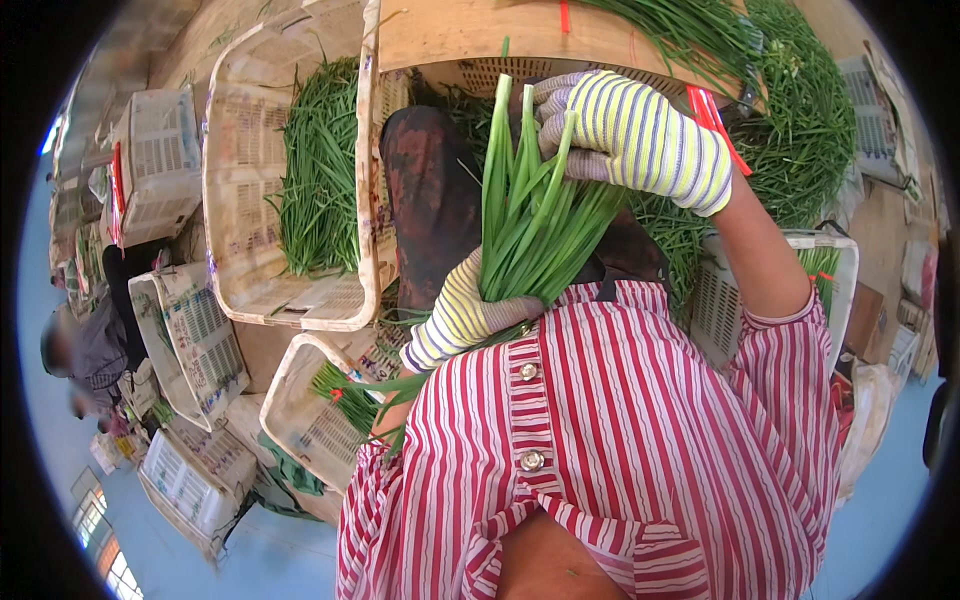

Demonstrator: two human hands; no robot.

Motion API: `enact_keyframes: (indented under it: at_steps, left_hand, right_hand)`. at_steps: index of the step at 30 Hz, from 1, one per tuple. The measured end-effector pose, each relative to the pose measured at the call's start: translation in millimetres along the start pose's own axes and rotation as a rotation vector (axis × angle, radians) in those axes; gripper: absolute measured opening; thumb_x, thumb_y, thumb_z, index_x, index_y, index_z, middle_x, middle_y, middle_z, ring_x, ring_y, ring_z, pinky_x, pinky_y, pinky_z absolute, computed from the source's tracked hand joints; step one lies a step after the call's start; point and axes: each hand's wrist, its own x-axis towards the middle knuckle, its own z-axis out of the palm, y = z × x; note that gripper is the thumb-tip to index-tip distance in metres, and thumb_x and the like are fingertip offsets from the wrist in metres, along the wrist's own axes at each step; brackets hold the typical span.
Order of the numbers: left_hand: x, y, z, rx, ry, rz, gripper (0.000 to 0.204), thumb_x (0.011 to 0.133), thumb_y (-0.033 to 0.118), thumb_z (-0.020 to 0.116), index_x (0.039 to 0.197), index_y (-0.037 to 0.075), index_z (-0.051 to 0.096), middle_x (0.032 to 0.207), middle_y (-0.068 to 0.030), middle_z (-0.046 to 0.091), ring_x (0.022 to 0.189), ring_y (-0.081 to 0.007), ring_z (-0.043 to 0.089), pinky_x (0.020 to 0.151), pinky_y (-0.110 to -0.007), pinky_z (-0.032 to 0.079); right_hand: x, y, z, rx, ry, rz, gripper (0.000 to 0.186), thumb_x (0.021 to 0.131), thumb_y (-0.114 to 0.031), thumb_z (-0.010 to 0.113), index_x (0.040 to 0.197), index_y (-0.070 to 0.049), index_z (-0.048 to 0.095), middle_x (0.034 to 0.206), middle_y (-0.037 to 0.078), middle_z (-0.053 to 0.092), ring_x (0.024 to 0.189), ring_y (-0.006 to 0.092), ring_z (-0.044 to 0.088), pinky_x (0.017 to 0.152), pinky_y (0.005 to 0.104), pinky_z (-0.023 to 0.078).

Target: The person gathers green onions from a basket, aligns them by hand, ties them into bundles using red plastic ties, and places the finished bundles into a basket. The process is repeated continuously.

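While the left hand (455, 310) held one bunch (550, 240) of long green leaves just in front of the striped shirt (640, 400), the right hand (640, 140) was up at the bunch's pale end. Two hands, two striped gloves (650, 130). Left grip: closed round the lower part of the bunch, leaf tips (385, 385) trailing out past it to the left. Right grip: fingers bent, close against the stalks; could not tell whether they pinched any. Three pale stalk ends (503, 95) stood out above the rest. Two buttons (529, 371) counted on the shirt.

Worktop (470, 35): one, wooden, ahead of the hands. On it, one heap (660, 25) of leaves to the right and one short red strip (565, 16). More red strips (705, 115) hung at its near edge; they overlapped, number unclear. One broad pile (800, 150) of greens lay to its right.

Crates (205, 345): five at left, at least one at right. The large crate (240, 240) held loose greens (325, 160); the small crate (295, 420) held greens with one red tie (335, 394). Far left, at least one other person (95, 345).
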Motion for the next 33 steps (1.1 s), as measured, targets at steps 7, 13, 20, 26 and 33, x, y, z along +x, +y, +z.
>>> enact_keyframes:
  at_steps: [7,13,20,26,33]
  left_hand:
    - [5.2,-1.2,-2.0,-0.166,-0.099,0.032,0.064,0.070,-0.004,0.071,0.127,0.002,0.044,0.118,-0.0089,0.057,0.106,-0.0171,0.055,0.094,-0.032,0.043]
    - [5.3,6.9,-2.1,-0.088,-0.106,-0.010,0.062,0.070,-0.005,0.070,0.127,0.001,0.045,0.118,-0.0090,0.057,0.106,-0.0169,0.056,0.094,-0.032,0.043]
    - [-1.0,9.4,0.1,0.009,-0.091,-0.073,0.058,0.071,-0.004,0.071,0.124,0.001,0.048,0.116,-0.0086,0.059,0.105,-0.0155,0.056,0.094,-0.031,0.042]
    - [0.7,3.0,-8.7,-0.064,-0.128,-0.048,0.059,0.072,-0.003,0.071,0.126,0.002,0.047,0.118,-0.0085,0.058,0.107,-0.0158,0.054,0.095,-0.031,0.042]
    - [4.1,2.4,-2.8,0.084,-0.138,-0.010,0.063,0.073,0.000,0.071,0.129,0.002,0.044,0.121,-0.0082,0.057,0.110,-0.0142,0.053,0.097,-0.030,0.040]
  right_hand:
    - [-4.7,-10.1,-3.1,-0.040,0.045,0.411,0.021,0.084,-0.023,0.059,0.095,-0.006,0.062,0.077,0.009,0.063,0.072,0.0236,0.064,0.066,0.0315,0.048]
    - [-7.6,-7.1,-5.4,0.294,0.229,0.693,0.026,0.083,-0.025,0.060,0.096,-0.003,0.065,0.078,0.011,0.065,0.072,0.0185,0.063,0.068,0.0300,0.049]
    - [-44.4,28.1,-19.1,0.205,0.480,0.986,0.026,0.082,-0.020,0.058,0.097,-0.001,0.064,0.082,0.006,0.066,0.073,0.0136,0.062,0.068,0.0274,0.048]
    - [-133.9,27.9,-44.6,-0.415,-0.824,0.894,0.019,0.072,-0.016,0.063,0.086,-0.002,0.064,0.072,0.017,0.062,0.071,0.0304,0.062,0.068,0.0365,0.050]
    - [-36.2,-42.3,-57.2,0.244,0.236,0.700,0.032,0.068,-0.021,0.070,0.091,0.001,0.062,0.086,0.014,0.062,0.086,0.0219,0.061,0.080,0.0319,0.047]
